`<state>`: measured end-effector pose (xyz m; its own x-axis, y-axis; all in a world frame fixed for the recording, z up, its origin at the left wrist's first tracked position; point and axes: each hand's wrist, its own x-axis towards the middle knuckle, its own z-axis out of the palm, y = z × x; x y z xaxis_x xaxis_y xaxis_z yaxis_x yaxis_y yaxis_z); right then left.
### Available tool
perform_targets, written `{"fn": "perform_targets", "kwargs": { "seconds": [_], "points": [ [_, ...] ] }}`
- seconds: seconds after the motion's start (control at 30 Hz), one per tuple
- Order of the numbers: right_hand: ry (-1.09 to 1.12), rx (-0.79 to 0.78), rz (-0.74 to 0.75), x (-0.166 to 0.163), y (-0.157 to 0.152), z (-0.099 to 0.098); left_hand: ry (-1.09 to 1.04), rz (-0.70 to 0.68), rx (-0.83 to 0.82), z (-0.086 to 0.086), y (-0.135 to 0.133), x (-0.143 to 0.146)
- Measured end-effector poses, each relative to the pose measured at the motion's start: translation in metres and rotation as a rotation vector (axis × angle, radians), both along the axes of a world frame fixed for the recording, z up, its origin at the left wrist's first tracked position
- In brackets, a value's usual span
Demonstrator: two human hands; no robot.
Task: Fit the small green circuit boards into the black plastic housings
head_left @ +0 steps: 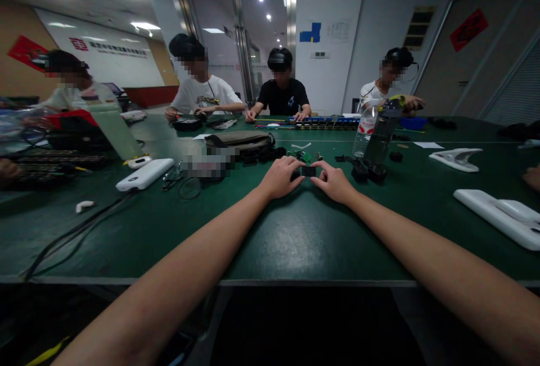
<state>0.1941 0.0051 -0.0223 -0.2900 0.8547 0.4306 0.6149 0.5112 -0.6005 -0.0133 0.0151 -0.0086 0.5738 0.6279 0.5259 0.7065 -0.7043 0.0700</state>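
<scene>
Both my arms reach forward over the green table [295, 236]. A small black block-shaped part [308, 171] sits between my hands, just above the tabletop. My left hand [282, 176] pinches its left end with curled fingers. My right hand [335, 181] pinches its right end the same way. Just behind the part lie small green circuit boards [300, 156] and a few small black pieces [340, 158].
A dark water bottle [382, 135] and a clear bottle [365, 127] stand to the right, a flat bag [242, 141] behind left. White devices lie at left [144, 174] and right [500, 215]. Cables [84, 228] trail left. Several people sit around the far side.
</scene>
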Motion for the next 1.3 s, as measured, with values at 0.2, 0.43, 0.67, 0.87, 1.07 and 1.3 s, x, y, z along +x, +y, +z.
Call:
{"fn": "perform_targets", "kwargs": {
  "seconds": [0.2, 0.43, 0.67, 0.87, 1.07, 1.3],
  "points": [
    [-0.120, 0.088, 0.030, -0.003, 0.012, -0.008, 0.053, -0.013, 0.019, -0.006, 0.006, -0.001],
    [-0.133, 0.088, 0.080, -0.001, 0.024, -0.010, 0.061, -0.025, -0.067, -0.006, 0.017, 0.000],
    [-0.109, 0.036, 0.150, 0.003, 0.021, -0.010, 0.076, -0.054, -0.172, -0.008, 0.015, 0.000],
    [-0.089, 0.041, 0.163, 0.004, 0.021, -0.008, 0.084, -0.038, -0.202, -0.008, 0.015, 0.001],
    [-0.058, 0.042, 0.143, 0.005, 0.021, -0.005, 0.074, -0.018, -0.194, -0.006, 0.017, 0.001],
    [-0.020, 0.060, 0.137, 0.005, 0.024, -0.004, 0.098, 0.030, -0.130, -0.004, 0.018, 0.000]
  ]
}}
